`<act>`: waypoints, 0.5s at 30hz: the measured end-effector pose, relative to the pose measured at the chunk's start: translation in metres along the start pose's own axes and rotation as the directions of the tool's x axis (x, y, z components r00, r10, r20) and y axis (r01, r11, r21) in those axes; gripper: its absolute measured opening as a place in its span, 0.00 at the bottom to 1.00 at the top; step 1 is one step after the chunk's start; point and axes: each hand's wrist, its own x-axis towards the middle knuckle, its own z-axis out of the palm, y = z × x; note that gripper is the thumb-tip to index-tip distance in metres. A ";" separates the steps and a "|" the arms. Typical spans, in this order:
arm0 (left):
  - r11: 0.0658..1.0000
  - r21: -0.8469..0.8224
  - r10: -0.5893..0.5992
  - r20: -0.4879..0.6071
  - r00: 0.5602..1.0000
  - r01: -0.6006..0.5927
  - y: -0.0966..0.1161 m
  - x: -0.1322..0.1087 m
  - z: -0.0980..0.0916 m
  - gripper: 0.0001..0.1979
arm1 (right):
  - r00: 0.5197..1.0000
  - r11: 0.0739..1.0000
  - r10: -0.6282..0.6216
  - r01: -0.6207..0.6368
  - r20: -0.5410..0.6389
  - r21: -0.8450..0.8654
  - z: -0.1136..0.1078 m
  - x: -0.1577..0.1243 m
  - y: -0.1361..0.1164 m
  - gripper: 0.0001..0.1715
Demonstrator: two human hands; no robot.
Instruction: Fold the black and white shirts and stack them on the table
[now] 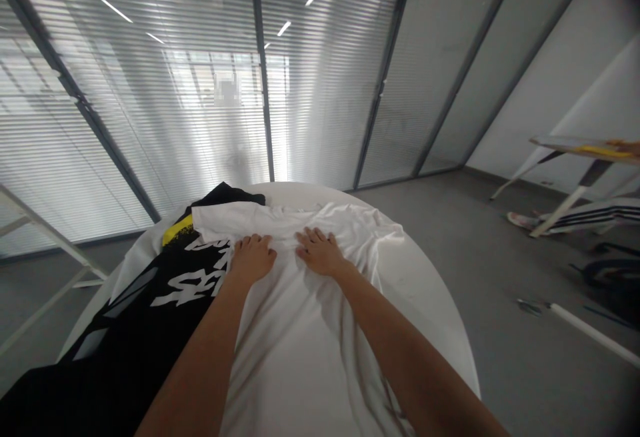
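Note:
A white T-shirt (pixel 300 337) is spread over a round white table (pixel 430 304). Both my hands rest side by side on its upper part. My left hand (pixel 253 256) has its fingers curled down into the cloth. My right hand (pixel 320 250) lies flat on the cloth with its fingers stretched out. A black garment (pixel 135 330) with white lettering and a yellow patch lies just left of the white shirt, partly under it.
Glass walls with blinds stand behind the table. A white frame (pixel 45 244) stands at the left. At the right, another table (pixel 580 147), a person's striped trouser leg and shoe (pixel 590 214), and a white pole (pixel 590 332) on the grey floor.

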 end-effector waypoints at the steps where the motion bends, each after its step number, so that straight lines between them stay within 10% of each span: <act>1: 1.000 -0.002 -0.002 -0.002 1.000 0.002 -0.001 0.000 0.002 0.22 | 1.000 1.000 0.011 -0.011 0.012 0.002 0.000 0.000 0.000 0.34; 15: 1.000 -0.005 0.018 0.029 0.999 -0.017 -0.001 -0.002 0.024 0.28 | 0.990 0.996 0.075 -0.081 -0.120 -0.046 0.001 0.003 0.003 0.38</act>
